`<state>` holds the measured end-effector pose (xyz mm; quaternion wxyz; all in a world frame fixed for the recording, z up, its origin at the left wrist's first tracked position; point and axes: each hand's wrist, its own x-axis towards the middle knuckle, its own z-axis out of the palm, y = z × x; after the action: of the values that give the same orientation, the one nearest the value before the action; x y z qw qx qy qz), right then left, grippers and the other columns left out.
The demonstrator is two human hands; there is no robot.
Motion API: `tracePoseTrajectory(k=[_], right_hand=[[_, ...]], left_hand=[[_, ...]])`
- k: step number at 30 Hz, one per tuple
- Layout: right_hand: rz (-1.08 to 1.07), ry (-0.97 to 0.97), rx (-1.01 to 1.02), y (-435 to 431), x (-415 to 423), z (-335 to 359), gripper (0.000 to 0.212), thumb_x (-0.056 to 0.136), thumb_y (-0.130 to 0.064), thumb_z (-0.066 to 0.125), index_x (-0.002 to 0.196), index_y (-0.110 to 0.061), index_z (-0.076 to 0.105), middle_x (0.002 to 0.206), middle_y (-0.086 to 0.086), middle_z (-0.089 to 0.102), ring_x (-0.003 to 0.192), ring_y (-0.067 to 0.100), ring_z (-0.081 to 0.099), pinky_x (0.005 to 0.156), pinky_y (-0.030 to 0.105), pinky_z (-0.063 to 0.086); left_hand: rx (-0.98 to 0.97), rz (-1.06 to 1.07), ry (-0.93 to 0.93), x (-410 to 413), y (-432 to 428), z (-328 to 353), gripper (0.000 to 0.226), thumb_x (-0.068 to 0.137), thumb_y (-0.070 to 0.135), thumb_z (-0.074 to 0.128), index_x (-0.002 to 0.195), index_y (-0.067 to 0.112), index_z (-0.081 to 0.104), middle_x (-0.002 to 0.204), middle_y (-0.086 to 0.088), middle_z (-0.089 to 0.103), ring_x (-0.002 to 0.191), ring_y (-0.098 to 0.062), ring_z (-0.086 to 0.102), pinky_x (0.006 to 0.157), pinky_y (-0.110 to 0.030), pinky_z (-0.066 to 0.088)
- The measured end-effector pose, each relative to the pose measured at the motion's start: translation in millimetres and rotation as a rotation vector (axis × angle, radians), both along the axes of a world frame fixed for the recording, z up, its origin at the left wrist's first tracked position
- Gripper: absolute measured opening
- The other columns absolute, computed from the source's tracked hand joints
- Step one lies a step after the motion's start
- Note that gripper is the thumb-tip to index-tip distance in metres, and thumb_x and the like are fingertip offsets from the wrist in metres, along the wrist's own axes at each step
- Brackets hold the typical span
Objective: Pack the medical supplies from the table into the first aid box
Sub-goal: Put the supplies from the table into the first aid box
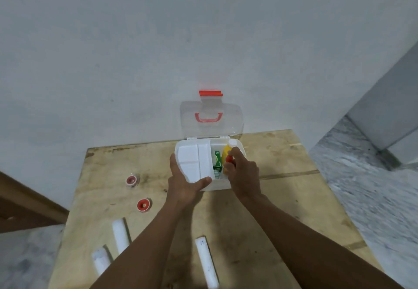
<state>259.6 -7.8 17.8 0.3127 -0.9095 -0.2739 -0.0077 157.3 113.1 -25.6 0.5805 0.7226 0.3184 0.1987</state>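
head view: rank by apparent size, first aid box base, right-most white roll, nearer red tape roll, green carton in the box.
1. box base
2. white roll, though it lies nearer the camera, which inflates it
3-4. tape roll and green carton look about alike; the carton is partly hidden, so unranked.

A bare, pale plywood table point(282, 189) with dark stains and a thin dark seam across its right part stands against a plain light grey wall point(135, 51). To the right of the table there is a grey and white speckled stone floor point(366, 186), and a light grey block or cabinet point(389, 112) stands on it near the wall. At the left edge, a brown wooden piece point(24, 205) is partly in view, but it is not clear what it is.
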Motion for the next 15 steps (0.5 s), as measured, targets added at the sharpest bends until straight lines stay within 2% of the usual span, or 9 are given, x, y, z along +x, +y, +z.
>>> tracePoseTrajectory(k=[3, 5, 7, 11, 13, 15], right_hand=[[0.005, -0.016, -0.035, 3, 0, -6, 0.005, 0.092, -0.014, 0.058, 0.093, -0.008, 0.06, 0.084, 0.011, 0.072, 0.074, 0.033, 0.067, 0.072, 0.04, 0.055], [-0.006, -0.018, -0.05, 4, 2, -10, 0.008, 0.09, -0.014, 0.06, 0.087, -0.008, 0.064, 0.083, 0.01, 0.073, 0.074, 0.031, 0.067, 0.072, 0.038, 0.055], [-0.017, -0.009, -0.071, 5, 5, -12, 0.009, 0.088, -0.014, 0.062, 0.086, -0.007, 0.067, 0.082, 0.011, 0.073, 0.075, 0.032, 0.067, 0.072, 0.034, 0.052], [-0.031, 0.026, -0.174, 9, 10, -12, 0.011, 0.086, -0.016, 0.061, 0.086, -0.009, 0.07, 0.085, 0.011, 0.073, 0.08, 0.032, 0.066, 0.069, 0.03, 0.044], [-0.035, 0.06, -0.223, 12, 13, -13, 0.012, 0.086, -0.017, 0.061, 0.087, -0.011, 0.072, 0.088, 0.01, 0.074, 0.085, 0.031, 0.066, 0.072, 0.03, 0.046], [-0.027, 0.073, -0.26, 15, 15, -16, 0.013, 0.086, -0.016, 0.061, 0.09, -0.012, 0.073, 0.091, 0.01, 0.074, 0.087, 0.031, 0.068, 0.075, 0.031, 0.049]], left_hand=[[0.015, 0.002, -0.002, 1, 1, -2, 0.106, 0.066, 0.024, 0.089, 0.143, 0.024, 0.017, 0.118, 0.017, 0.044, 0.107, -0.006, 0.051, 0.069, -0.011, 0.043], [0.01, 0.018, 0.006, 1, 2, -5, 0.106, 0.065, 0.024, 0.09, 0.143, 0.025, 0.017, 0.113, 0.029, 0.041, 0.102, 0.003, 0.049, 0.071, -0.013, 0.044], [0.012, 0.015, 0.005, 0, 3, -5, 0.106, 0.065, 0.024, 0.09, 0.143, 0.025, 0.017, 0.111, 0.033, 0.04, 0.1, 0.006, 0.048, 0.073, -0.015, 0.045], [0.003, 0.013, 0.014, -1, 3, -6, 0.111, 0.062, 0.027, 0.09, 0.144, 0.026, 0.016, 0.113, 0.025, 0.043, 0.102, -0.003, 0.05, 0.073, -0.018, 0.048], [-0.012, 0.011, 0.012, -2, 3, -6, 0.114, 0.058, 0.033, 0.088, 0.145, 0.026, 0.015, 0.114, 0.024, 0.043, 0.107, -0.01, 0.051, 0.08, -0.027, 0.052], [-0.016, 0.004, 0.007, -1, 3, -5, 0.114, 0.058, 0.033, 0.087, 0.145, 0.026, 0.015, 0.116, 0.018, 0.044, 0.11, -0.014, 0.05, 0.081, -0.027, 0.052]])
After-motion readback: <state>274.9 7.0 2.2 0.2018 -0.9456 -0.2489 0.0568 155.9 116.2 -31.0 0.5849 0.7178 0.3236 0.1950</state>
